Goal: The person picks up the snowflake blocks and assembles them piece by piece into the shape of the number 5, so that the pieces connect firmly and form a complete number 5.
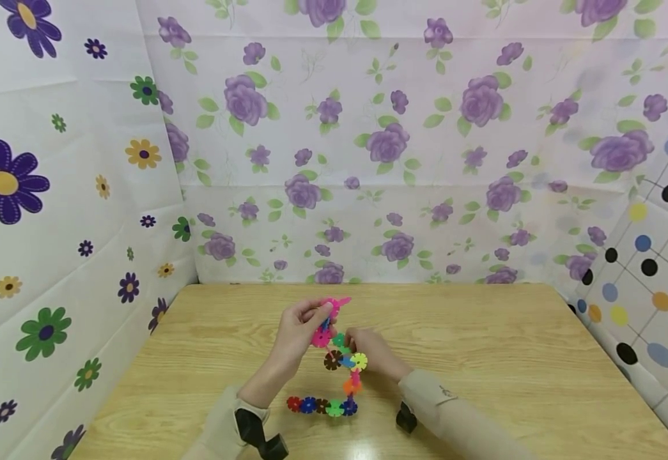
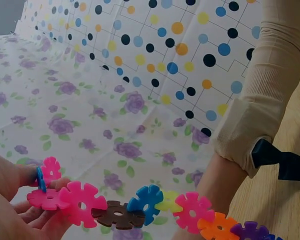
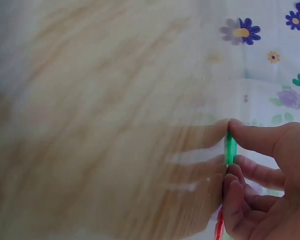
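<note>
A linked chain of notched, flower-shaped plastic discs [image 1: 335, 409] in many colours lies partly on the table and rises toward the hands. My left hand [image 1: 296, 335] pinches its upper end, where pink discs [image 2: 83, 204] and a blue disc [image 2: 41, 179] join. Beyond them the chain runs through a brown disc [image 2: 118, 215], a blue one, yellow, pink, orange and purple. My right hand [image 1: 375, 354], near the table behind the chain, pinches a green disc [image 3: 231, 149] between thumb and fingers. A red edge [image 3: 219, 225] shows below those fingers.
The wood-grain table [image 1: 483, 364] extends around both hands. A purple-rose cloth [image 1: 388, 147] hangs behind it, with a flower-print cloth [image 1: 69, 268] at left and a dotted cloth [image 1: 650, 294] at right. Black straps with small dark blocks [image 1: 273, 446] sit on the wrists.
</note>
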Motion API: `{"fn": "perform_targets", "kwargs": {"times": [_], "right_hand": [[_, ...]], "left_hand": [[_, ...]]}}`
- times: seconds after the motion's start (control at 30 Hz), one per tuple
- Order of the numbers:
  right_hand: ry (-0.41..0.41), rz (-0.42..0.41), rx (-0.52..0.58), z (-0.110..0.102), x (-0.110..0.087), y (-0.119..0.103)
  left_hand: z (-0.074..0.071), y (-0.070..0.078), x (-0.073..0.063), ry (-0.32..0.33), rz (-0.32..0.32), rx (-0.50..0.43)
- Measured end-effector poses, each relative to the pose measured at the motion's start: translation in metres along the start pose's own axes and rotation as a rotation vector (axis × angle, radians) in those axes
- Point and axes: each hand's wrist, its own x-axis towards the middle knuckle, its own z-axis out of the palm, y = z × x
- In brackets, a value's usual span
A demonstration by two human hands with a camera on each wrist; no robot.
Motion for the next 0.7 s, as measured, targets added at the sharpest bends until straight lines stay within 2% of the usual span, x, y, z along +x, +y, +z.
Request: {"fn": "perform_targets", "kwargs": {"times": [0.13, 0.33, 0.53, 0.7], "right_hand": [[0.010, -0.008, 0.035, -0.002, -0.001, 0.003], [0.057, -0.090, 0.050, -0.004, -0.005, 0.013], [0.060, 0.017, 0.162, -0.010, -0.009, 0.019], [0.094, 0.056, 0.202, -0.015, -0.012, 0.024]], "left_hand": [[0.000, 0.000, 0.000, -0.015, -0.008, -0.042], [0.001, 0.001, -0.001, -0.024, -0.017, -0.050], [0.001, 0.001, -0.002, -0.022, -0.017, -0.031], [0.001, 0.001, -0.003, -0.016, -0.020, -0.033]]}}
